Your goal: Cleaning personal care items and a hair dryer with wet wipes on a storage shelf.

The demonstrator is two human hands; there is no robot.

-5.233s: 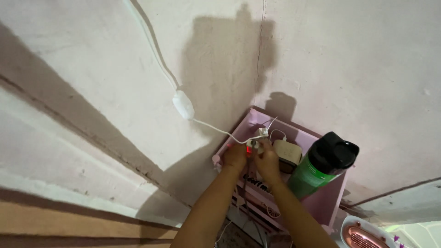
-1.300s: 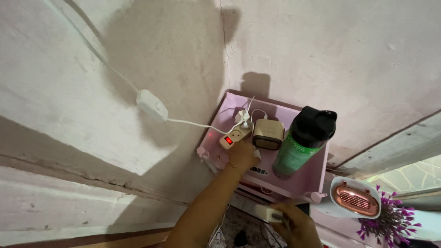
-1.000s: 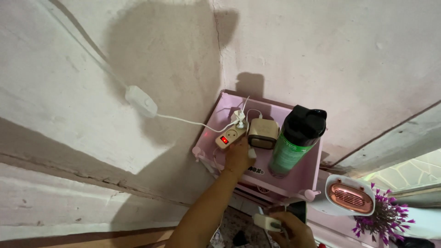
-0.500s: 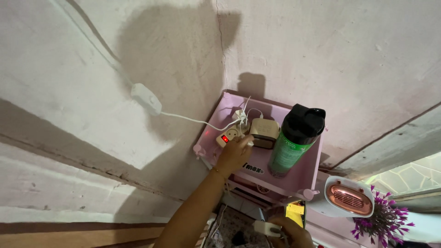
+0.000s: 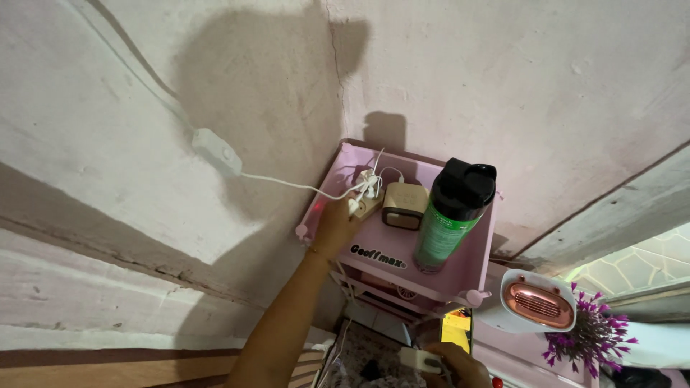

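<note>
- Left hand (image 5: 334, 224) grip is wrapped down over the near end of a small beige power strip (image 5: 364, 206) at the left edge of the pink shelf top (image 5: 402, 253); fingers closed around it, hiding most of it, with a faint red glow beside the hand.
- Right hand (image 5: 453, 363) sits at the bottom edge of the head view, grip closed on a small white plug-like block (image 5: 415, 359). Can't tell exactly what that block is, it's half out of frame.
- White plugs and cords (image 5: 370, 181) bunch up at the far end of the strip, and a thin white cord runs off left to an inline switch (image 5: 216, 152) lying against the wall (image 5: 144, 108).
- Just right of the strip is a beige boxy gadget (image 5: 404, 205), touching or nearly so.
- Next over, a tall green bottle with a black lid (image 5: 453, 215) stands upright on the shelf.
- Lower right: a white little heater with a coppery grille (image 5: 535, 303) and purple flowers (image 5: 586, 339) beside it.
- Something with a yellow screen (image 5: 455, 323) peeks out below the shelf, near the right hand.
</note>
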